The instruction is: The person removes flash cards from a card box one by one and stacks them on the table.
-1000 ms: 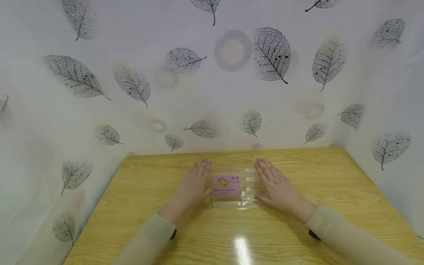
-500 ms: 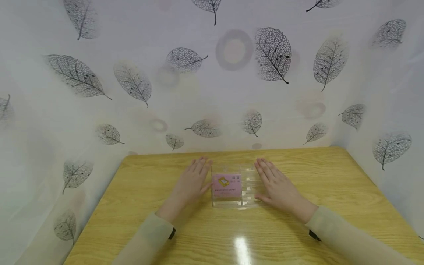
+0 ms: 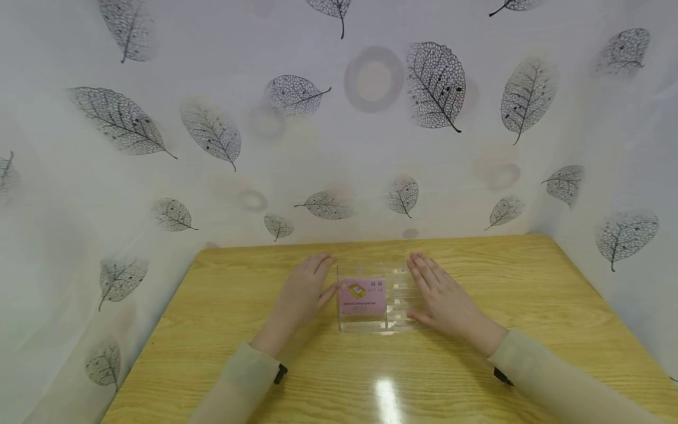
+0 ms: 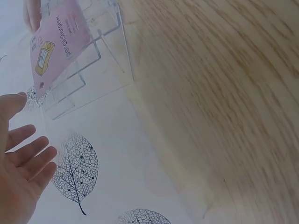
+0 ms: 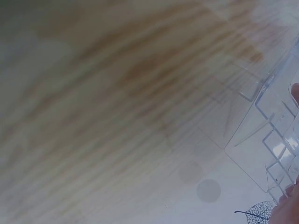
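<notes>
A clear plastic tiered stand sits on the wooden table, several steps showing on its right half. On its left half is a pink card with a yellow sharpener picture and the words "pencil sharpener". My left hand is at the stand's left side, thumb tip right by the card's upper left corner. In the left wrist view the fingers are loosely bent and hold nothing, a little apart from the stand. Along the stand's right side lies my right hand, fingers straight and together, thumb spread toward the front.
The wood-grain table reaches back to a pale curtain printed with dark leaves, which also hangs at both sides. Each sleeve end has a dark strap under it, such as the right strap. Light glares on the tabletop's front.
My left fingers have drawn back from the stand's left side and bent, and the thumb has moved up toward the card's corner. The right hand and the stand stay put.
</notes>
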Demonstrator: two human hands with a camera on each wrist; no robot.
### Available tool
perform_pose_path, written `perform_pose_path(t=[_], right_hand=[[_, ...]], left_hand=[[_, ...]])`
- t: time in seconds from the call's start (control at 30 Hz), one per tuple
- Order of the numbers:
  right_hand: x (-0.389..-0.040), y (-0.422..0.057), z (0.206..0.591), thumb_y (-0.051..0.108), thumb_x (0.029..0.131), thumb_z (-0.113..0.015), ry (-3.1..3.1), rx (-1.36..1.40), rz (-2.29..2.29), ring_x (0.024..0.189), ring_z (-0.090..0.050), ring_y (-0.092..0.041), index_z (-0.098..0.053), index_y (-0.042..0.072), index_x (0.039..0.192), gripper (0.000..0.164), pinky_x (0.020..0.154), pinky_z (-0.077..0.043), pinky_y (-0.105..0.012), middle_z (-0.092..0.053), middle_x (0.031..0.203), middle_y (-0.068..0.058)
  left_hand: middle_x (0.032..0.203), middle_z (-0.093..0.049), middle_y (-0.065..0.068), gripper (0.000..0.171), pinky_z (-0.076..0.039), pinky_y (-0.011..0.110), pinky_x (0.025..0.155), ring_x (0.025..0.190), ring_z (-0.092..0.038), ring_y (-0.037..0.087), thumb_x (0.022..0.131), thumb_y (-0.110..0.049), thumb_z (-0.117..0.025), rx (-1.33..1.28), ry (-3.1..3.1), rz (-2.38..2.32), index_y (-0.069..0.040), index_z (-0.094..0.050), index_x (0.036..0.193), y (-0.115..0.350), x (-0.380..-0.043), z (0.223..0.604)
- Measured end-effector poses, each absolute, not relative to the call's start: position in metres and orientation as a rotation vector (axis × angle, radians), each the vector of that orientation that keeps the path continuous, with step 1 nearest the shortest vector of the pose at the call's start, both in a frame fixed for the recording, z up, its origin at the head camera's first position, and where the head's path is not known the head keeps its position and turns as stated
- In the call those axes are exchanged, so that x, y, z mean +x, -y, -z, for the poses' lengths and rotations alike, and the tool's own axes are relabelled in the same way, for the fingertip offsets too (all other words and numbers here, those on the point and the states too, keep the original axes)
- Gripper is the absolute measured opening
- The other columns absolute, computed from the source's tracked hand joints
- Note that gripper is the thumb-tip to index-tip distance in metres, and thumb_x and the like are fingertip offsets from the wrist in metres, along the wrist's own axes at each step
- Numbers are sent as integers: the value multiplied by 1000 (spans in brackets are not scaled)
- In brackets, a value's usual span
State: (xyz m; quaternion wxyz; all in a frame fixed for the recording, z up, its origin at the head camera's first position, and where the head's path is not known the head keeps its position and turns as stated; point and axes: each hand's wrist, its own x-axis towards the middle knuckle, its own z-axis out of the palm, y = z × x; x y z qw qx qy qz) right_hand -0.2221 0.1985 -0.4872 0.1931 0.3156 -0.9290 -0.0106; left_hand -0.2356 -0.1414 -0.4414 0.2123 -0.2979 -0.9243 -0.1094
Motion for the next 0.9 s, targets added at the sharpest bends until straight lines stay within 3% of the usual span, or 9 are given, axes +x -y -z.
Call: perform_pose_path(t=[0.27, 0.47, 0.67, 0.9], right_hand=[[-220, -198, 485, 62, 85, -80, 2595, 891, 0, 157, -33, -45, -27, -9, 162, 117, 127, -36, -57, -26, 172, -27], [-219, -198, 483, 60, 86, -79, 2629, 886, -22, 159, -29, -44, -24, -9, 163, 117, 131, -29, -55, -23, 173, -27], [-219, -198, 483, 61, 87, -77, 2643, 886, -11, 160, -28, -44, -23, -8, 163, 117, 129, -32, -57, -22, 173, -27], [-221, -199, 484, 62, 88, -76, 2654, 881, 0, 159, -28, -45, -23, -8, 163, 116, 130, -31, -57, -23, 173, -27]], left_hand=[[128, -70, 11, 47, -57, 43, 110, 122, -68, 28, 94, -27, -82, -808, 2515, 457, -6, -65, 132, 134, -236, 446], [121, -72, 7, 36, -60, 39, 104, 115, -69, 24, 96, -26, -80, -772, 2551, 597, -8, -69, 125, 127, -235, 451], [112, -73, 6, 29, -63, 35, 92, 103, -70, 20, 95, -21, -81, -746, 2560, 724, -7, -72, 119, 122, -233, 453], [106, -74, 5, 26, -63, 33, 88, 98, -69, 18, 94, -20, -81, -715, 2567, 785, -7, -73, 116, 118, -232, 454]])
